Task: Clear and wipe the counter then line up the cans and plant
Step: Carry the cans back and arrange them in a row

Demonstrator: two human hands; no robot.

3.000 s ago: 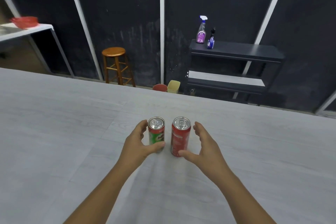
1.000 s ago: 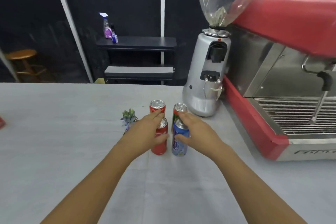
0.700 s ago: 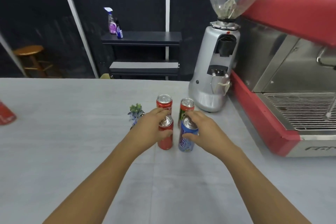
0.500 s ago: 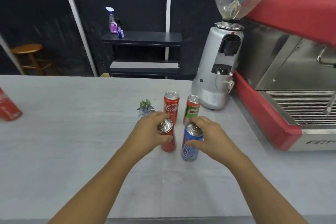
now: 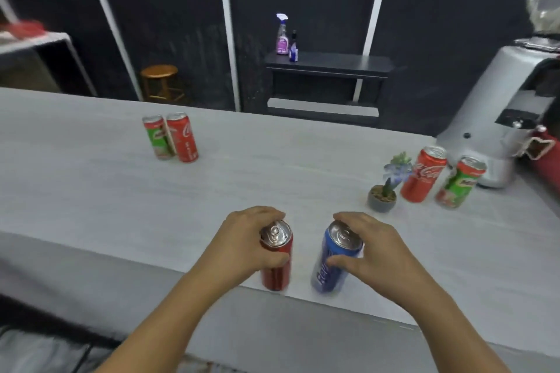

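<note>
My left hand (image 5: 242, 244) grips a red can (image 5: 277, 263) near its top, and my right hand (image 5: 371, 254) grips a blue can (image 5: 333, 260). Both cans are close to the near edge of the grey counter (image 5: 91, 191); whether they touch it I cannot tell. At the right stand a small potted plant (image 5: 383, 194), a red cola can (image 5: 422, 179) and a green can (image 5: 460, 183). Another green can (image 5: 156, 138) and red can (image 5: 182, 138) stand side by side at the far left.
A silver coffee grinder (image 5: 497, 118) stands at the counter's right end. Behind the counter are a black shelf (image 5: 327, 62) with spray bottles (image 5: 282, 35), a wooden stool (image 5: 159, 82) and a white table (image 5: 36, 42) at the left.
Both hands have carried the red and blue cans away from the plant and the other two cans, toward the near edge. The view has swung left, showing the far-left pair.
</note>
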